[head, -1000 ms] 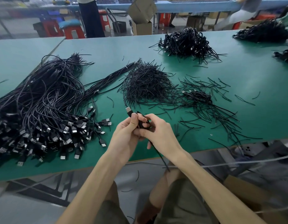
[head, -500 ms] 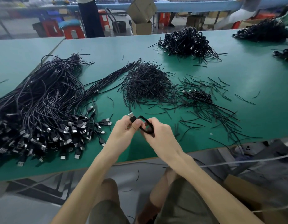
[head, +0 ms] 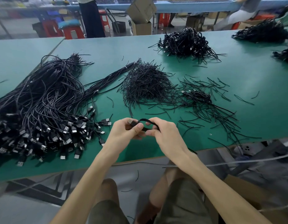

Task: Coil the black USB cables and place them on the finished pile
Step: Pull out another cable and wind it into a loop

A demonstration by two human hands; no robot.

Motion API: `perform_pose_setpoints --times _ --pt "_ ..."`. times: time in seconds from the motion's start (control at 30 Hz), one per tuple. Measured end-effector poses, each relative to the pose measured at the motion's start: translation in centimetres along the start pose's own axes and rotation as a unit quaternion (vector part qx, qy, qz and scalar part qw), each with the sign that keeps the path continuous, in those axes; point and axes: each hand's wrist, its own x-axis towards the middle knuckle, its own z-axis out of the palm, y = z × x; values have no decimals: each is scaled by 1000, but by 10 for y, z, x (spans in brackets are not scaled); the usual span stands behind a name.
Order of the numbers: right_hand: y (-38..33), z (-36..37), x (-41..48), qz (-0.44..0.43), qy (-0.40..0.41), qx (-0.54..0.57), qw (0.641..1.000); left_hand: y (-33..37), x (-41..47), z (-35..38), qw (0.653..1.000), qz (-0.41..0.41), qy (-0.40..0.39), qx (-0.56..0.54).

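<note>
Fingers (head: 138, 128): on the left hand (head: 123, 131) they curl round one side of a small coiled cable (head: 148, 121), thumb on top; on the right hand (head: 165, 136) they pinch the other side; both hold it tight
Cable place: the coil is up in the air between the two hands, just above the near edge of the worktop (head: 237, 75)
Worktop: flat, smooth and green, with a pale edge; a second green worktop (head: 19, 50) sits just beside it on the left
Room: a long blue bench (head: 180, 5) stands behind; red stools (head: 72, 32) and an open brown box (head: 142, 21) are on the grey floor; a person in dark clothes (head: 91, 18) stands there
Loose cables (head: 43, 102): a big heap on the left; long, thin, black and bendy; shiny square metal plugs bunch at the near end
Thin ties (head: 146, 84): a fuzzy mound of short black strands in the middle; more lie spread flat to the right
Pile of coiled cables (head: 186, 42): far back, well apart from the hands; black loops all tangled; a few coils (head: 196, 95) lie nearer, among the ties
In the way: the ties lie between the hands and that far pile
</note>
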Motion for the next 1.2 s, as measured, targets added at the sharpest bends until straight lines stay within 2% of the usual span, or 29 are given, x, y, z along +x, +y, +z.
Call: perform_pose_setpoints --times 0.1,0.2,0.27,0.33,0.37,0.47,0.6,0.7,0.8,0.87,0.9,0.93,1.0,1.07,1.13,1.2 --pt "2 -2 -3 -36 -8 -89 995 0 3 -7 999 -29 -23 1" --pt "4 -4 -5 -74 -16 -169 983 2 7 -13 990 -2 -86 108" --pt "5 -5 -6 -91 -30 -199 975 5 9 -15 954 31 -119 272" --pt "5 -4 -7 -100 -39 -218 970 7 10 -13 883 53 -151 442" --pt "5 -4 -7 -104 -37 -222 969 9 9 -10 859 50 -162 484" --pt "3 -3 -3 -120 -36 -232 965 8 2 -1 841 63 -186 504" --pt "6 -5 0 -120 -40 -223 967 -1 0 5 848 63 -167 499" --pt "10 -9 -1 -124 15 -211 969 -7 2 14 841 81 -122 521" --pt "7 -21 1 -165 128 -277 938 -10 5 11 874 115 -30 471" --pt "10 -32 -1 -186 212 -247 927 -11 9 5 904 103 16 414" --pt "15 -38 -3 -167 230 -221 933 -11 11 3 918 90 32 386" --pt "20 -44 -6 -122 225 -197 946 -12 14 3 928 74 47 363" --pt "33 -52 -9 8 151 -183 971 -14 18 3 938 54 77 333" --pt "42 -53 -13 107 58 -209 970 -18 21 6 941 49 94 321" --pt "44 -49 -16 146 4 -243 959 -23 24 11 935 50 98 338" --pt "43 -46 -14 157 -5 -260 953 -26 27 16 916 62 105 382"
